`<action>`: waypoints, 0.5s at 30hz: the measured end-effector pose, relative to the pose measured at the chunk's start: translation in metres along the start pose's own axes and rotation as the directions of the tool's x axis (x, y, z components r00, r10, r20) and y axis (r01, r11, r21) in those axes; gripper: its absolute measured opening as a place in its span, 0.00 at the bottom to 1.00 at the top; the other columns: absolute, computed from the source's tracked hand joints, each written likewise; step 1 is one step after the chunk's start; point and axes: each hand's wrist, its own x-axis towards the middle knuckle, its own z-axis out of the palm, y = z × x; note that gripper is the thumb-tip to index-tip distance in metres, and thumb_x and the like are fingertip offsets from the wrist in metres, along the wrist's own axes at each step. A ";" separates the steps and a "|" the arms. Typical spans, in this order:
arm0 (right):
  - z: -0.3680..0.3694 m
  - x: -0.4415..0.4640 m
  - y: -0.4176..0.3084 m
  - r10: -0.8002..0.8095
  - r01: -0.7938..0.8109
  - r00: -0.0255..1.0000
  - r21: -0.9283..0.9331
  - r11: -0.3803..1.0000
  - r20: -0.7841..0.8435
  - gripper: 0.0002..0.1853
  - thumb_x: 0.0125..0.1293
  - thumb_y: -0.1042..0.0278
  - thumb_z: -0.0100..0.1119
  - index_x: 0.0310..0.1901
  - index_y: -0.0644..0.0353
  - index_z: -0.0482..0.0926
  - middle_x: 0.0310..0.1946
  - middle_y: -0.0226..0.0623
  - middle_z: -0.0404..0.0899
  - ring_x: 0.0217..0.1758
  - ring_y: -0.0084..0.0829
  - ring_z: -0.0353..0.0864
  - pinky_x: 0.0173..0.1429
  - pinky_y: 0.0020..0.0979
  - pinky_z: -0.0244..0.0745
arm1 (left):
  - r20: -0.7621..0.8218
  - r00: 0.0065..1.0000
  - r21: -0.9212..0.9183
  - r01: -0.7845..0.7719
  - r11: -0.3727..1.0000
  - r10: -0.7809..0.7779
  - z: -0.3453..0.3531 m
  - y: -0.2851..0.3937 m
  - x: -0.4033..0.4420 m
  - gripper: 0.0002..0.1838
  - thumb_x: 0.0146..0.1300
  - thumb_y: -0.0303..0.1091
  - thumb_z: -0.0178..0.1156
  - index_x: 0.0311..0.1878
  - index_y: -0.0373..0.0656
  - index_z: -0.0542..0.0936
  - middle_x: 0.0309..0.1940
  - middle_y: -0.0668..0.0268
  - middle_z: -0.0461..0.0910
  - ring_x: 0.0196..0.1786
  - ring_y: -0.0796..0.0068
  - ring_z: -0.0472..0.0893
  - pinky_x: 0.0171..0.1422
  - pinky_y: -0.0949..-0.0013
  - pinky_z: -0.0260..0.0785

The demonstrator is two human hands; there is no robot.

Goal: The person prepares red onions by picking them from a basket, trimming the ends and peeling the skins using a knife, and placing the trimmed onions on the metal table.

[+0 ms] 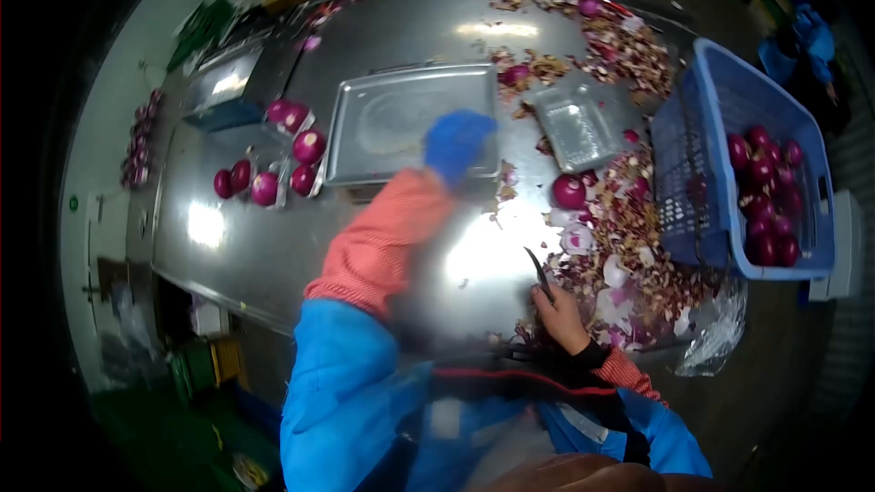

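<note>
My left hand [458,146], in a blue glove, is over the right side of a rectangular metal tray [351,141]. Motion blurs its fingers, and whether they hold anything cannot be made out. Near the table's front edge, my bare right hand [559,317] is closed around the handle of a small knife [540,271]. The knife's dark curved blade points away from me. Beyond that hand lie a red onion [569,191], a paler peeled onion [576,239] and a clear plastic container [576,128] among scattered skins.
Onion skins [629,210] cover the table's right side. A blue crate [679,191] of red onions stands at the right edge, with clear plastic film [715,337] below. Several onions [308,147], some in clear trays, sit left of the metal tray. Another person [807,41] is far right.
</note>
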 end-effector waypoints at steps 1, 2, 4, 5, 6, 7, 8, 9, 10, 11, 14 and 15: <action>-0.004 -0.001 -0.005 0.006 -0.006 0.998 -0.014 1.000 -0.064 0.13 0.72 0.62 0.55 0.35 0.65 0.76 0.22 0.27 0.71 0.26 0.18 0.66 0.31 0.26 0.63 | 0.207 0.969 -0.101 0.158 0.982 -0.135 0.031 0.033 0.021 0.10 0.66 0.33 0.55 0.40 0.42 0.85 0.35 0.57 0.84 0.41 0.57 0.84 0.48 0.62 0.74; -0.009 -0.002 -0.009 0.011 -0.014 0.992 -0.028 1.000 -0.125 0.13 0.72 0.62 0.55 0.35 0.65 0.76 0.21 0.26 0.70 0.26 0.18 0.65 0.31 0.26 0.63 | 0.322 0.943 -0.115 0.130 0.985 -0.087 0.068 0.051 0.033 0.11 0.66 0.36 0.56 0.41 0.43 0.85 0.37 0.56 0.84 0.42 0.55 0.84 0.49 0.61 0.74; -0.026 -0.006 -0.054 0.177 -0.151 0.967 0.148 0.977 -0.185 0.13 0.72 0.63 0.55 0.35 0.64 0.76 0.20 0.23 0.68 0.25 0.17 0.65 0.29 0.25 0.61 | 0.515 0.857 0.035 0.014 0.999 -0.030 0.131 0.066 0.044 0.14 0.64 0.42 0.59 0.44 0.44 0.85 0.41 0.54 0.84 0.44 0.52 0.83 0.51 0.58 0.74; -0.034 -0.010 -0.048 0.180 -0.149 0.960 0.153 0.977 -0.216 0.12 0.72 0.63 0.55 0.34 0.64 0.76 0.20 0.23 0.68 0.24 0.17 0.65 0.29 0.25 0.61 | 0.591 0.806 0.191 -0.092 0.977 -0.040 0.159 0.066 0.043 0.17 0.63 0.45 0.61 0.46 0.44 0.84 0.43 0.53 0.83 0.45 0.51 0.83 0.52 0.57 0.74; -0.044 -0.015 -0.039 0.184 -0.149 0.952 0.156 0.976 -0.244 0.12 0.72 0.63 0.55 0.34 0.63 0.76 0.20 0.22 0.68 0.24 0.17 0.65 0.28 0.25 0.61 | 0.746 0.618 0.367 -0.069 0.928 -0.249 0.180 0.069 0.047 0.23 0.60 0.51 0.62 0.52 0.46 0.82 0.48 0.53 0.82 0.49 0.51 0.82 0.54 0.57 0.74; -0.052 -0.019 -0.037 0.188 -0.148 0.945 0.160 0.976 -0.269 0.12 0.72 0.63 0.55 0.34 0.63 0.76 0.20 0.22 0.68 0.24 0.16 0.65 0.28 0.25 0.61 | 0.789 0.543 0.411 -0.118 0.904 -0.288 0.191 0.071 0.050 0.25 0.59 0.54 0.62 0.52 0.46 0.82 0.49 0.53 0.82 0.51 0.52 0.82 0.55 0.57 0.74; -0.061 -0.026 -0.039 0.186 -0.119 0.941 0.238 0.964 -0.283 0.12 0.72 0.63 0.56 0.34 0.63 0.76 0.20 0.22 0.68 0.23 0.16 0.65 0.27 0.24 0.60 | 0.820 0.466 0.452 -0.169 0.876 -0.333 0.196 0.069 0.051 0.27 0.57 0.56 0.63 0.53 0.46 0.82 0.49 0.54 0.82 0.52 0.53 0.82 0.55 0.57 0.74; -0.067 -0.032 -0.034 0.188 -0.122 0.929 0.214 0.969 -0.319 0.12 0.72 0.63 0.56 0.34 0.63 0.76 0.20 0.22 0.68 0.23 0.15 0.65 0.27 0.24 0.60 | 0.838 0.387 0.490 -0.222 0.843 -0.385 0.200 0.067 0.051 0.29 0.56 0.59 0.63 0.53 0.46 0.81 0.50 0.55 0.82 0.53 0.54 0.82 0.56 0.57 0.74; -0.073 -0.038 -0.026 0.187 -0.125 0.917 0.190 0.974 -0.354 0.12 0.72 0.63 0.55 0.35 0.63 0.76 0.19 0.22 0.68 0.22 0.15 0.65 0.27 0.23 0.60 | 0.831 0.427 0.482 -0.230 0.846 -0.357 0.208 0.058 0.049 0.31 0.54 0.61 0.64 0.53 0.46 0.81 0.49 0.55 0.82 0.53 0.55 0.82 0.56 0.58 0.74; -0.079 -0.044 -0.015 0.184 -0.128 0.904 0.167 0.978 -0.386 0.12 0.72 0.62 0.55 0.35 0.63 0.77 0.19 0.22 0.68 0.22 0.15 0.65 0.26 0.23 0.60 | 0.821 0.467 0.475 -0.238 0.847 -0.329 0.214 0.047 0.047 0.33 0.52 0.63 0.64 0.52 0.46 0.82 0.49 0.56 0.83 0.53 0.55 0.82 0.57 0.58 0.74; -0.092 -0.062 0.007 0.198 -0.136 0.907 0.187 0.973 -0.371 0.11 0.72 0.62 0.56 0.38 0.62 0.79 0.19 0.22 0.68 0.21 0.14 0.66 0.26 0.23 0.61 | 0.778 0.537 0.487 -0.185 0.854 -0.327 0.203 0.057 0.050 0.36 0.49 0.66 0.66 0.52 0.47 0.82 0.50 0.57 0.83 0.53 0.56 0.82 0.57 0.59 0.74; -0.094 -0.066 0.008 0.186 -0.118 0.911 0.200 0.973 -0.368 0.11 0.72 0.62 0.56 0.39 0.62 0.79 0.19 0.22 0.68 0.21 0.14 0.66 0.26 0.22 0.61 | 0.760 0.555 0.493 -0.156 0.856 -0.337 0.194 0.069 0.055 0.36 0.48 0.66 0.66 0.52 0.47 0.82 0.50 0.57 0.83 0.53 0.56 0.82 0.58 0.59 0.74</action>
